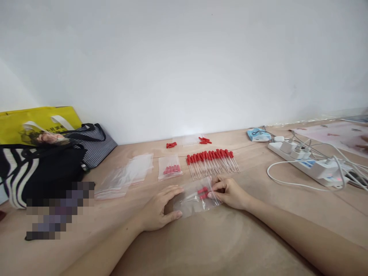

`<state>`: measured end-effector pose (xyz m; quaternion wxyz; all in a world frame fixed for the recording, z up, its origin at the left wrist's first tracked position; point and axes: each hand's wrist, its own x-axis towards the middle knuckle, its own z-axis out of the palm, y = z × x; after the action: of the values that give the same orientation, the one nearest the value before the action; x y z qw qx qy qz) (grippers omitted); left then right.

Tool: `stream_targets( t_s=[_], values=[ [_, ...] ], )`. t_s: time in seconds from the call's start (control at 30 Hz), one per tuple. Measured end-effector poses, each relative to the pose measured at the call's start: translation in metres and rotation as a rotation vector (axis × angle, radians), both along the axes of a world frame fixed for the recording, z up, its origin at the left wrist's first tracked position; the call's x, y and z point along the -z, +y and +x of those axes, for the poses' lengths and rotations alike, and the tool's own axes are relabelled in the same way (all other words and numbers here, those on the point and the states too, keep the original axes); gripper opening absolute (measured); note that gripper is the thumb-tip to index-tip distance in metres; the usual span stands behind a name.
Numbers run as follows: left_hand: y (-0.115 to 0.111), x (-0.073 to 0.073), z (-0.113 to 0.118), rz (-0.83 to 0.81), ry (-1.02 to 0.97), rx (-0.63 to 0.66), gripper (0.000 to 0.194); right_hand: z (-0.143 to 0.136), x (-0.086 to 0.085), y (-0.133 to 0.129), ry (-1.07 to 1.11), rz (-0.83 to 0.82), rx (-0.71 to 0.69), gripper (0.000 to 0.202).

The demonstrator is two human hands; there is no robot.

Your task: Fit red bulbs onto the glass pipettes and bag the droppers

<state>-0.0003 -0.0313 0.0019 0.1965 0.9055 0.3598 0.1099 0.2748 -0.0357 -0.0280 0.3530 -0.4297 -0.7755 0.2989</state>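
A clear zip bag (186, 209) lies on the table between my hands. A few droppers with red bulbs (202, 190) show inside it, near its right end. My left hand (161, 209) rests at the bag's left end, thumb and fingers spread apart, fingertips touching the plastic. My right hand (230, 193) pinches the bag's right end at the zip edge, its thumb close to the red bulbs. Just beyond lies a row of several clear droppers (211, 163) with red bulbs. A filled zip bag (169, 167) of red-bulbed droppers sits left of that row.
Flat zip bags (129, 174) overlap at the left. Loose red bulbs (171, 145) and clear tubes (190, 142) lie near the wall. To the right are a mask (258, 134) and a power strip (304, 163) with looping cables. Bags (54, 172) crowd the far left.
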Motion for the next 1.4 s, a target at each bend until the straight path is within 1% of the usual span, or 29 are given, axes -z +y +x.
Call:
stream_targets(
  t_s=[0.07, 0.1, 0.13, 0.17, 0.23, 0.27, 0.37, 0.47, 0.53, 0.7, 0.8, 0.87, 0.93, 1.0, 1.07, 1.1, 1.17, 1.27, 1.33, 1.4],
  values=[
    [0.0, 0.0, -0.001, -0.006, -0.003, 0.009, 0.05, 0.004, -0.003, 0.001, -0.043, 0.006, -0.09, 0.025],
    [0.0, 0.001, -0.001, -0.01, -0.001, 0.013, 0.05, 0.008, -0.004, 0.004, -0.047, -0.008, -0.111, 0.023],
    [0.001, 0.002, -0.002, -0.013, 0.002, 0.016, 0.049, 0.011, -0.004, 0.009, -0.042, -0.027, -0.098, 0.021],
    [0.001, 0.002, -0.003, -0.017, 0.004, 0.019, 0.049, 0.015, -0.004, 0.015, -0.034, -0.043, -0.05, 0.019],
    [0.002, 0.004, -0.004, -0.018, -0.005, 0.028, 0.049, 0.019, -0.005, 0.033, -0.029, -0.051, 0.139, 0.017],
    [0.002, 0.004, -0.005, -0.018, -0.013, 0.034, 0.049, 0.02, -0.006, 0.044, -0.04, -0.03, 0.245, 0.016],
    [0.002, 0.004, -0.005, -0.017, -0.03, 0.041, 0.049, 0.01, -0.015, 0.079, -0.105, 0.047, 0.497, 0.017],
    [0.002, 0.002, -0.004, -0.023, -0.019, 0.033, 0.049, -0.006, -0.021, 0.107, -0.185, 0.064, 0.628, 0.032],
    [0.001, 0.001, -0.003, -0.027, -0.014, 0.026, 0.049, -0.014, -0.021, 0.12, -0.195, 0.058, 0.645, 0.033],
    [0.0, 0.001, -0.004, -0.033, -0.03, 0.017, 0.049, -0.02, -0.014, 0.139, -0.133, 0.021, 0.602, 0.01],
    [0.0, 0.002, -0.004, -0.035, -0.044, 0.025, 0.049, -0.016, -0.014, 0.146, -0.043, 0.004, 0.569, 0.003],
    [0.0, 0.002, -0.005, -0.04, -0.048, 0.027, 0.049, -0.01, -0.018, 0.146, 0.036, -0.004, 0.556, 0.003],
    [0.0, 0.002, -0.005, -0.046, -0.04, 0.027, 0.05, 0.001, -0.022, 0.139, 0.12, -0.011, 0.546, 0.007],
    [0.0, 0.002, -0.005, -0.043, -0.038, 0.025, 0.049, 0.014, -0.025, 0.125, 0.205, -0.015, 0.54, 0.012],
    [0.0, 0.002, -0.005, -0.037, -0.044, 0.029, 0.049, 0.027, -0.025, 0.104, 0.3, -0.005, 0.558, 0.018],
    [0.0, 0.002, -0.005, -0.034, -0.044, 0.032, 0.049, 0.032, -0.022, 0.092, 0.451, 0.008, 0.573, 0.021],
    [0.0, 0.002, -0.004, -0.035, -0.035, 0.034, 0.048, 0.039, -0.015, 0.069, 0.62, -0.025, 0.566, 0.031],
    [0.0, 0.0, -0.002, -0.038, -0.022, 0.025, 0.048, 0.039, 0.0, 0.044, 0.704, -0.097, 0.572, 0.04],
    [0.0, -0.001, -0.001, -0.039, -0.025, 0.027, 0.048, 0.035, 0.008, 0.036, 0.75, -0.148, 0.59, 0.041],
    [0.0, -0.001, -0.001, -0.04, -0.027, 0.033, 0.047, 0.029, 0.011, 0.032, 0.79, -0.207, 0.591, 0.039]
  ],
)
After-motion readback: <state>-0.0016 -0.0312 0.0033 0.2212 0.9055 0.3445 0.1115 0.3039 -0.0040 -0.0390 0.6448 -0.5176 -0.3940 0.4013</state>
